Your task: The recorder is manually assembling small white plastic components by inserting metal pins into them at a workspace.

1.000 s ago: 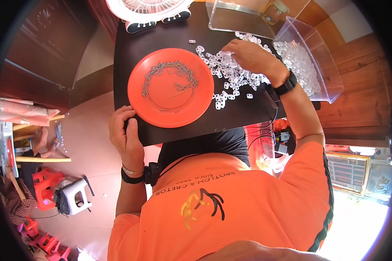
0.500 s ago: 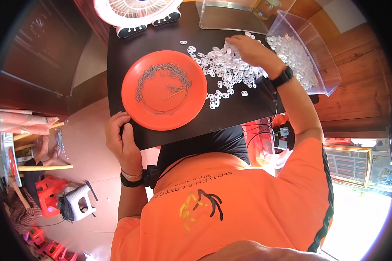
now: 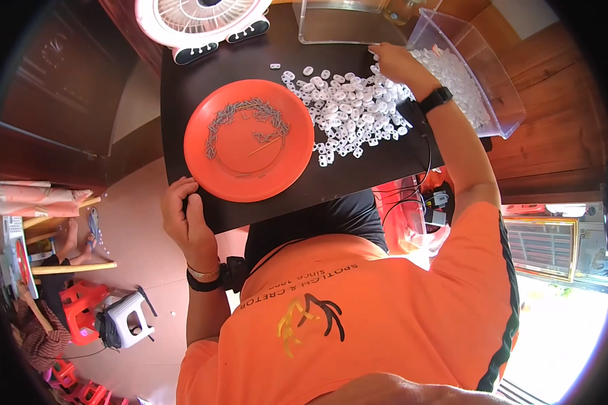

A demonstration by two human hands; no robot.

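A heap of small white plastic pieces with holes (image 3: 348,111) lies spread over the dark table (image 3: 250,61). At its far right side, my right hand (image 3: 397,64) reaches over the heap's edge with fingers stretched out and pointing left. I see nothing held in it. My left hand (image 3: 188,217) rests at the near left corner of the table, thumb apart from its bent fingers, fingertips against the edge. Between the hand and the heap sits a round orange-red plate (image 3: 246,187). It holds small grey metal pins (image 3: 250,108) in a ring and a thin stick (image 3: 263,146).
A clear plastic bin (image 3: 513,121) filled with white pieces stands at the right. Another clear box (image 3: 348,34) is at the back, and a white fan (image 3: 206,20) at the far left. A cable (image 3: 428,158) hangs off the front right. Stools (image 3: 125,320) stand on the floor leftward.
My right hand has moved off the middle of the heap, away and to the right. The white pieces there are now uncovered and look more spread. My left hand stays at the corner.
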